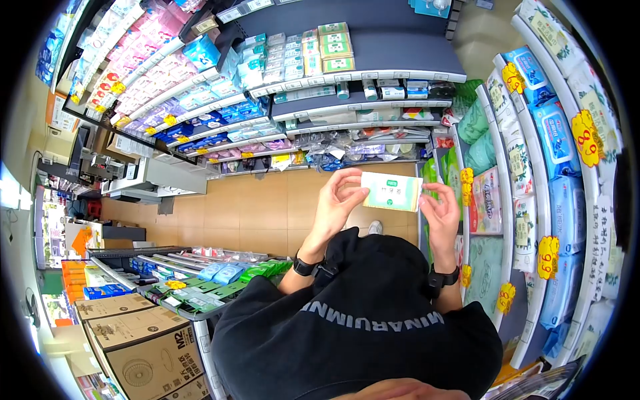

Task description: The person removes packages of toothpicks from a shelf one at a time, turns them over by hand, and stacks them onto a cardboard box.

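Note:
A small flat pack (391, 192), white and pale green with a yellowish edge, is held up in front of the body. My left hand (340, 200) grips its left edge between thumb and fingers. On its right edge, my right hand (441, 208) pinches it with thumb and fingertips. Beyond the hands, similar green and yellow packs (335, 48) stand stacked on the upper shelf (400, 57), beside rows of small white and green packs (293, 57).
Shelves of blue wipes packs (557, 140) with yellow price tags rise close on the right. At the lower left are a low display (200, 287) and cardboard boxes (143, 347). Tiled floor (253, 207) lies ahead, with a counter (167, 173) to the left.

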`<state>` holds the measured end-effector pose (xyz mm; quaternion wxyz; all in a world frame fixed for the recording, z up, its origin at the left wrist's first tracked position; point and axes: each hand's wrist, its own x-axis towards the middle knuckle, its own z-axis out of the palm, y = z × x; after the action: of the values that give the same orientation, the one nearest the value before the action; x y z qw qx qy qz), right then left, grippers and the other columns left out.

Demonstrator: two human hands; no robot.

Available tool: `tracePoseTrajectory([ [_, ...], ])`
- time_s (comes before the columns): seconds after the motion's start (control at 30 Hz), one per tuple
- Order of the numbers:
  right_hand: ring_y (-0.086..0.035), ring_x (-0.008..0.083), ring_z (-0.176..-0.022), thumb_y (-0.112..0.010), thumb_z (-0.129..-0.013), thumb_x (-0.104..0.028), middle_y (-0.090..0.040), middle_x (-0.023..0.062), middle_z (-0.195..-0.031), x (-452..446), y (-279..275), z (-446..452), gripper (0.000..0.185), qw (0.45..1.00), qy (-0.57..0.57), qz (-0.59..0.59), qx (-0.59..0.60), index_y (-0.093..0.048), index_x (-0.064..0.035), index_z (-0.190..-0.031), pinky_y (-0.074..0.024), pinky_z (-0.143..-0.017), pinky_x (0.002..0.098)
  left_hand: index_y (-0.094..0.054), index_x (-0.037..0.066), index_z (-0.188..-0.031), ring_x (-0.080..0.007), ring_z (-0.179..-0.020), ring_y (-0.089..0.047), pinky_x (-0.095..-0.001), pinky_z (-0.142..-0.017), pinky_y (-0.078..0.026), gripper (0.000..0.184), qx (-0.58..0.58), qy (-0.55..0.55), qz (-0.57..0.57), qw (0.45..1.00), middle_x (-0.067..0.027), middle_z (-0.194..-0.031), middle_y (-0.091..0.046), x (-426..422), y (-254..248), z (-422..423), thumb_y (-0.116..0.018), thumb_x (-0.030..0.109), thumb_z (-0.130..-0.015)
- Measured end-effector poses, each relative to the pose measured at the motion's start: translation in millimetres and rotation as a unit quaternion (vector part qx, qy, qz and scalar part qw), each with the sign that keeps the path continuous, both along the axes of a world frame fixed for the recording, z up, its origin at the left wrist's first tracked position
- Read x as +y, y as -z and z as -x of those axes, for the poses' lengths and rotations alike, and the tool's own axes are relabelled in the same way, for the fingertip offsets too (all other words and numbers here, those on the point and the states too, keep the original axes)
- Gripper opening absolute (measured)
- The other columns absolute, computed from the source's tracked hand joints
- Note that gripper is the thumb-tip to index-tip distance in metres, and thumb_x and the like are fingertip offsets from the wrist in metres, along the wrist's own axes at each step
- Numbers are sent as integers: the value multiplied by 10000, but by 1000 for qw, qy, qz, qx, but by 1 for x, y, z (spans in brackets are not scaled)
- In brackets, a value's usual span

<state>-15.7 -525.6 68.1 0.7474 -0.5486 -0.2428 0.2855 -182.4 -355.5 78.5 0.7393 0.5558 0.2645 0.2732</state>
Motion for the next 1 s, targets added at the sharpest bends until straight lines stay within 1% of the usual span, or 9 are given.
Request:
tracePoseTrajectory([
  [0.23, -639, 195, -1071, -632, -903, 71, -594, 134, -1206, -28, -10, 37, 260, 1000, 11, 9, -21, -568, 38, -1153, -499, -933, 290, -559, -17, -1239, -148, -985, -678, -240, -838, -535, 380, 2, 20, 2, 1000, -82, -1109, -636, -20, -4, 31, -712, 14, -892],
  [0.3, -634, 190, -1072, -630, -908, 68, -611, 137, -1190, -37, -15, 50, 183, 1000, 16, -1, -22, -603, 37, -1086, -495, -938, 289, -571, -12, -1229, -127, -910, -684, -228, -782, -538, 367, 11, 19, -16, 1000, -73, -1086, -643, -27, -5, 41, -715, 24, -893],
  [0.5, -633, 182, -1077, -622, -921, 48, -621, 128, -1186, -64, -13, 89, 147, 999, 14, 27, -14, -629, 49, -1068, -488, -944, 282, -577, -1, -1229, -83, -822, -670, -204, -645, -513, 355, 32, 15, 10, 999, -61, -1073, -650, -55, -17, 84, -711, 56, -906],
  [0.63, -629, 181, -1095, -616, -924, 48, -618, 121, -1192, -91, -14, 123, 158, 999, 20, 38, -19, -633, 56, -1080, -485, -952, 281, -575, -2, -1228, -79, -814, -668, -203, -633, -510, 351, 26, 11, 12, 1000, -66, -1081, -650, -80, -12, 114, -709, 68, -910],
  [0.7, -621, 183, -1117, -615, -920, 55, -612, 119, -1203, -107, -10, 138, 182, 999, 27, 37, -27, -626, 55, -1102, -482, -961, 282, -585, 12, -1229, -118, -910, -691, -227, -696, -548, 352, 23, 26, 29, 999, -69, -1127, -646, -94, -10, 128, -715, 95, -913],
  [0.73, -621, 183, -1117, -615, -920, 55, -612, 119, -1203, -115, -10, 147, 182, 998, 31, 39, -26, -626, 55, -1102, -482, -961, 282, -585, 12, -1229, -118, -910, -691, -227, -696, -548, 352, 25, 29, 31, 999, -69, -1127, -646, -101, -9, 134, -715, 95, -913],
  [0.8, -616, 183, -1126, -620, -913, 61, -605, 120, -1217, -133, -13, 164, 210, 999, 42, 28, 1, -615, 50, -1123, -479, -970, 287, -575, 3, -1228, -76, -813, -667, -200, -641, -502, 347, 10, 36, 35, 999, -72, -1092, -648, -116, -7, 142, -706, 77, -916],
  [0.93, -614, 183, -1129, -628, -903, 69, -602, 119, -1223, -173, -11, 191, 238, 997, 75, 35, -5, -607, 45, -1138, -479, -973, 292, -578, -1, -1230, -80, -818, -669, -203, -647, -500, 349, 5, 78, 50, 996, -74, -1101, -652, -141, 0, 155, -707, 81, -916],
  [1.0, -611, 177, -1128, -633, -894, 75, -603, 113, -1222, -192, -14, 203, 240, 994, 101, 38, -7, -611, 40, -1131, -479, -975, 296, -579, -8, -1233, -124, -893, -691, -231, -700, -548, 361, 7, 114, 43, 993, -77, -1119, -648, -152, 0, 155, -715, 94, -915],
])
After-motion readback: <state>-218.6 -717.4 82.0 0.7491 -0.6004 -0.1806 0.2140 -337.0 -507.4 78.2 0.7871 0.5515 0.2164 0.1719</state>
